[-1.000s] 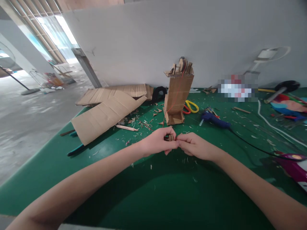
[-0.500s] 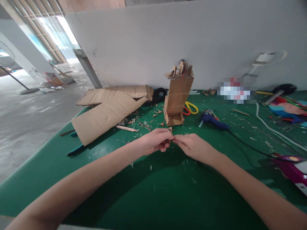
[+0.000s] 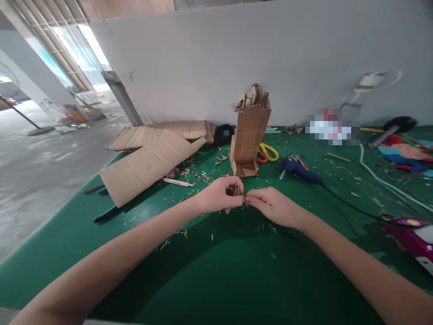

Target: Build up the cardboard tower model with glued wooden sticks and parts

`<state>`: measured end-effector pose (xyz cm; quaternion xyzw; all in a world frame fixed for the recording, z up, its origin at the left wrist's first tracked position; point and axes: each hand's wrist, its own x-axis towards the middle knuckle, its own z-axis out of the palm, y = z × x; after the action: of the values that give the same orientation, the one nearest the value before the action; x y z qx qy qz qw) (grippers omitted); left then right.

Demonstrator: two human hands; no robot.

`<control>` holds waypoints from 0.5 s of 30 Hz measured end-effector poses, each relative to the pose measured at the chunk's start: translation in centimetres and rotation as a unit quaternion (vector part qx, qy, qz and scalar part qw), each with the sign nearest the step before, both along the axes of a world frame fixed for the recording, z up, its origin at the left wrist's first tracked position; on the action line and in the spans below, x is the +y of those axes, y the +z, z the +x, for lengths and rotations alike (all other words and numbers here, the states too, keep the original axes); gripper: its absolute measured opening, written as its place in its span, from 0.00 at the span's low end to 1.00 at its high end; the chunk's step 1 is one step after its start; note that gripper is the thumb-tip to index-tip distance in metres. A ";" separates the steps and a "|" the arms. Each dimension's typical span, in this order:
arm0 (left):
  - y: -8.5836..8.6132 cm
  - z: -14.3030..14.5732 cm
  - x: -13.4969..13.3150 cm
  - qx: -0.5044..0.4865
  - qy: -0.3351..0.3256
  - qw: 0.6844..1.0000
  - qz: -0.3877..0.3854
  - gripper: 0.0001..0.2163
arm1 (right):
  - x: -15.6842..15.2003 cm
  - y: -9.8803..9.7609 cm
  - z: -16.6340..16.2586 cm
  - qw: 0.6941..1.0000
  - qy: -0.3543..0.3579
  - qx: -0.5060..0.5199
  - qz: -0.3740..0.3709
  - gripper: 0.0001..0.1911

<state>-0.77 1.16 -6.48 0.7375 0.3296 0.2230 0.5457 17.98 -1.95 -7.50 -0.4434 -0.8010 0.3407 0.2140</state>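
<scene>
My left hand (image 3: 225, 195) is curled with its fingers closed around a small brown piece (image 3: 237, 191), perhaps cardboard; most of it is hidden. Fingertip to fingertip with it, my right hand (image 3: 267, 203) pinches something tiny and dark that I cannot make out. Both hands are just above the green tabletop (image 3: 216, 266). Right behind them stands an upright cardboard tower (image 3: 251, 135), with round cardboard parts on top and a red string down its front.
Cardboard sheets (image 3: 152, 167) lie at left, beside a pencil-like stick (image 3: 177, 182) and scraps. Yellow-handled scissors (image 3: 269, 152) lie behind the tower. A blue glue gun (image 3: 301, 171) trails a black cord at right, towards a magenta device (image 3: 409, 239). A white wall (image 3: 189, 67) closes off the back.
The fingers of my left hand have lifted and shifted their hold, so the brown piece shows more. My right hand keeps its pinch almost in place.
</scene>
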 end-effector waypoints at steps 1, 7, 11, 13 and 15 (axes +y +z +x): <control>0.2 -0.1 0.0 0.013 -0.004 0.999 0.052 0.06 | 0.1 -0.2 0.4 0.998 0.007 0.033 -0.058 0.17; 3.8 -3.8 2.4 0.005 0.142 0.976 0.164 0.06 | 1.5 -0.9 3.8 0.951 -0.034 0.188 -0.242 0.15; 4.9 -5.2 4.0 0.112 0.104 0.968 0.197 0.08 | 2.2 -0.9 4.2 0.950 -0.107 0.220 -0.192 0.15; 4.0 -4.9 4.0 0.150 0.076 0.965 0.199 0.11 | 2.2 -1.0 3.9 0.958 -0.117 0.205 -0.166 0.16; 2.7 -4.3 3.7 0.174 0.047 0.972 0.153 0.14 | 2.1 -1.3 3.7 0.965 -0.117 0.184 -0.142 0.16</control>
<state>-5.04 4.88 -3.82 0.8234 0.4157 0.1648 0.3494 21.65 0.16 -8.81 -0.4895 -0.6334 0.4995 0.3311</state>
